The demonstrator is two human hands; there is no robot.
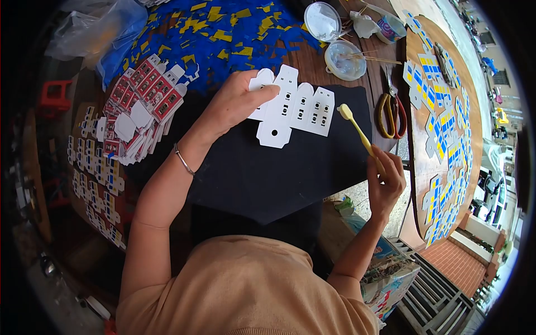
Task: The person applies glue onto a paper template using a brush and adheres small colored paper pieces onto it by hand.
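Note:
My left hand (237, 100) pinches the left end of a white die-cut card cutout (283, 111), thumb on its face. Small window-like openings and one round hole pierce the card, and tabs run along its edges. Below it lies a black sheet (268, 178). In my right hand (385, 181) is a yellow toothbrush (358, 129), gripped by the handle. Its head points up and left, a little to the right of the card and apart from it.
Stacked red printed cutouts (145, 106) lie at left. Blue and yellow paper scraps (218, 39) cover the back. A tub (345, 60) with sticks and scissors (392, 106) sit at right. Many blue-yellow cutouts lie on a round wooden table (421, 184).

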